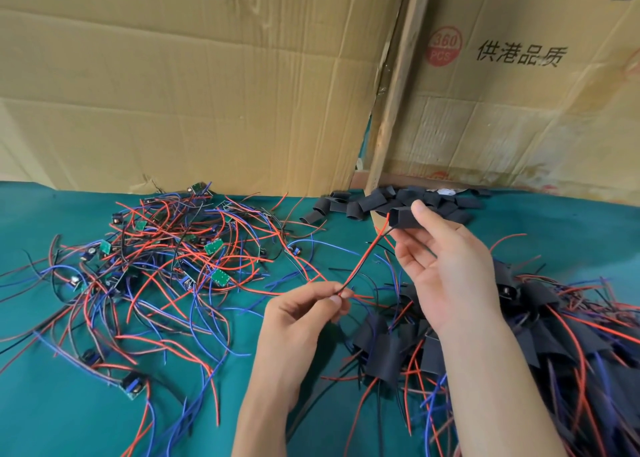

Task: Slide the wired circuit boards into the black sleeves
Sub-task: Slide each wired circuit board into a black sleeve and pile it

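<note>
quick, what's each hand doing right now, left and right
Left hand: pinches the red and black wire pair between thumb and fingertips.
Right hand: holds a black sleeve that the wires run out of.

Hands: 2, left hand (pixel 304 314) and right hand (pixel 446 269). Black sleeve (pixel 403 218) held up: 1. Red/black wire pair (pixel 363 262) strung betw. the hands: 1. Loose empty sleeves (pixel 367 203) at 12 o'clock: approx. 15–20, overlapping, exact no. unclear. Bare wired boards (pixel 173 259) at 9 o'clock: approx. a dozen visible, tangled. Sleeved boards (pixel 554 318) at 4 o'clock: too many to count. Cardboard boxes (pixel 207 75): 2.
</note>
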